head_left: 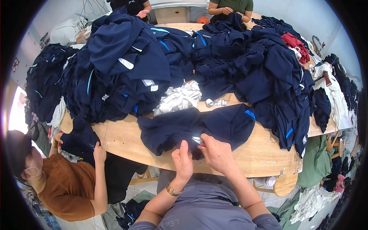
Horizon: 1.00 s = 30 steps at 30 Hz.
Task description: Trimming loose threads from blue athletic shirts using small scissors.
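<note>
A navy blue garment (226, 128) with a bright blue strip at its right corner lies spread before me at the table's near edge. My left hand (183, 163) is closed on its near edge, thumb pointing up. My right hand (215, 153) is closed around small thread snips (196, 139), whose shiny metal end points left over the dark cloth. Both hands are close together; the fingers' undersides and most of the snips' body are hidden.
Big navy garment heaps (115, 57) cover the table (264, 153) at back left and right. White bundled strips (180, 96) and a small white roll (216, 102) lie beyond my garment. A person in brown (73, 184) handles dark cloth at left. Two people stand across the table.
</note>
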{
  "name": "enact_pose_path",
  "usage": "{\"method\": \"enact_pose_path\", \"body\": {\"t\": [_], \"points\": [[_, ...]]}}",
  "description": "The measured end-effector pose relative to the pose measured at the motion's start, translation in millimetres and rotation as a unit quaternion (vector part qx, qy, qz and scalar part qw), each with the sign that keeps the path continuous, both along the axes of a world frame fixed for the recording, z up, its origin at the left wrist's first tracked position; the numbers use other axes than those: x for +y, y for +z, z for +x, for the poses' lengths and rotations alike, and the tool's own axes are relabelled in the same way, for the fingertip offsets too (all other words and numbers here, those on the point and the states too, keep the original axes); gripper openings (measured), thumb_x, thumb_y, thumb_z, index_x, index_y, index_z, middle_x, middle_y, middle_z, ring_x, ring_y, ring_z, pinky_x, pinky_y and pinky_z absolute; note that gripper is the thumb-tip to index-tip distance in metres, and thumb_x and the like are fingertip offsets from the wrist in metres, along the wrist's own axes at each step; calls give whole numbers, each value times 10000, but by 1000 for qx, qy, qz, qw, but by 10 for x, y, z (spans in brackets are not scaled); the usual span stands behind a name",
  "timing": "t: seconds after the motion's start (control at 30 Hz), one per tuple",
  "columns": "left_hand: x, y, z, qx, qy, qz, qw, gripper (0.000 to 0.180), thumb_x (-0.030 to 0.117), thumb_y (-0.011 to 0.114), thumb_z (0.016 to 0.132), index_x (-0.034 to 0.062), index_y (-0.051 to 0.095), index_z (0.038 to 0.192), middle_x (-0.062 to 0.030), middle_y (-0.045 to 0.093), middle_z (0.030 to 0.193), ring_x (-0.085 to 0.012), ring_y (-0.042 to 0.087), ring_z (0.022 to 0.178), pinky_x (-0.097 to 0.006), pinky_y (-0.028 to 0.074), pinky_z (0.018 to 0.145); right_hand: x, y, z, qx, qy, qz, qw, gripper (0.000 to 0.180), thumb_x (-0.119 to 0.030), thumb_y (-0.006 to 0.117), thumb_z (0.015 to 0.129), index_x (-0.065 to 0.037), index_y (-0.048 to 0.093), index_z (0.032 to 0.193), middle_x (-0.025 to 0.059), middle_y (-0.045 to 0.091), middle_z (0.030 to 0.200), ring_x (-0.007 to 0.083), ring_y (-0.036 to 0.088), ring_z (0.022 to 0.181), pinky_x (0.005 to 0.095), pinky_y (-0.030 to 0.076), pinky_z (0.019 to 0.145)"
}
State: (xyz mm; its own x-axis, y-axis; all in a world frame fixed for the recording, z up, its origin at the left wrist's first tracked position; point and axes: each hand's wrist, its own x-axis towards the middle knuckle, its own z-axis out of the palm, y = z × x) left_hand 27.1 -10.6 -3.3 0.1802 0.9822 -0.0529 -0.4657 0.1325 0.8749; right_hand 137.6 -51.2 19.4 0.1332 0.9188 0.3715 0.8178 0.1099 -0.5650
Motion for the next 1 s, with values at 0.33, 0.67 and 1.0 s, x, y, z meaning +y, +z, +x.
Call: {"method": "enact_pose_path", "body": {"t": [0.33,0.67,1.0], "points": [[30,13,-13,-54,-13,-33,998,369,255,457,943,127,462,597,86,447,623,11,326,533,-189,216,460,-8,-22,-12,216,-1,-23,976,264,-97,555,832,-22,457,1065,150,573,741,318,579,640,346,446,564],[28,38,-1,-38,-12,-46,998,367,277,459,940,117,463,610,83,436,620,8,313,533,-192,200,459,-31,-177,38,130,-26,28,991,283,-227,691,748,-39,520,873,85,576,648,230,582,533,305,436,466],[65,28,-8,-168,-43,-116,978,354,300,369,963,12,568,1018,-76,593,1025,-159,548,948,-310,427,870,17,-184,133,274,-126,96,949,218,-136,692,771,-34,509,830,15,475,562,57,398,450,209,332,407]]}}
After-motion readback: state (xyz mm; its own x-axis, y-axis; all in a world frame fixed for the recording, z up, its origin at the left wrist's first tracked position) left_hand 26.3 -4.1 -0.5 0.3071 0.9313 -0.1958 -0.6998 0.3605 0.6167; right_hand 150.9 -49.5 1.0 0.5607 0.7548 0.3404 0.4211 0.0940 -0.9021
